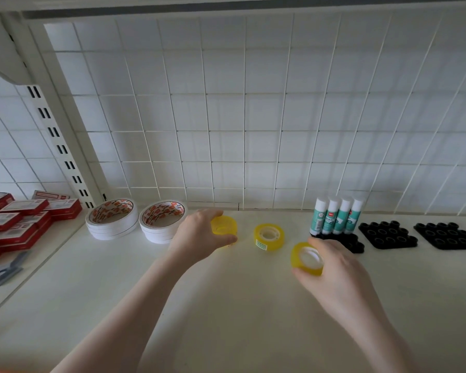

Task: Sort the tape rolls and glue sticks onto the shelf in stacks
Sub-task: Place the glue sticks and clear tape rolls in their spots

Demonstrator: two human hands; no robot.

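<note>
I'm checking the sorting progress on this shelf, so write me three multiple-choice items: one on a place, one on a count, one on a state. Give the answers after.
1. Where does the free yellow tape roll lie?
A. On the white tape stacks
B. On the shelf between the two hands
C. In a black holder tray

2. How many glue sticks stand upright?
A. Two
B. Four
C. Six

3. What is the right hand doing?
A. Holding a yellow tape roll
B. Resting flat and empty
C. Gripping a glue stick

Answers:
1. B, it sits alone on the shelf, with the left hand on one side and the right hand on the other.
2. B, four white caps show in a row at the leftmost black holder tray.
3. A, its fingers curl round a tilted yellow roll lifted off the shelf.
</note>
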